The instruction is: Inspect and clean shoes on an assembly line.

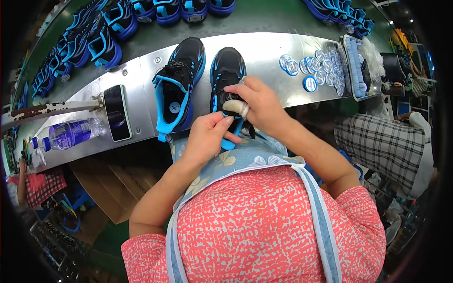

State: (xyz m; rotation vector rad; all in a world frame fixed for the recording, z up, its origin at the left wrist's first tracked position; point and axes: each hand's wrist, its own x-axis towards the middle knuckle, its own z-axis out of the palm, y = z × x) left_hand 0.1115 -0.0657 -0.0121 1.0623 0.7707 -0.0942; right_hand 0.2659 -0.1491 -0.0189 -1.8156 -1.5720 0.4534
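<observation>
My left hand point(206, 137) pinches the light-blue collar edge of a black-and-blue sneaker point(227, 66), its thumb and finger closed there. On the same sneaker, my right hand point(264, 106) is closed at the lace and tongue area. A pale cover wraps one of its fingers. Both hands hide much of the shoe's opening. Just left lies the matching sneaker point(191, 56), toe pointing away, with a round sticker on its insole. Both shoes rest at the front edge of a metal worktop point(264, 52).
Round blue-and-white stickers point(310, 84) lie spread at right, beside a tray point(350, 66) of blue items. A phone point(117, 113) and purple-labelled bottle point(73, 134) are at left, near a worn metal bar point(52, 110). More sneakers point(167, 10) line the green surface behind. People work on both sides.
</observation>
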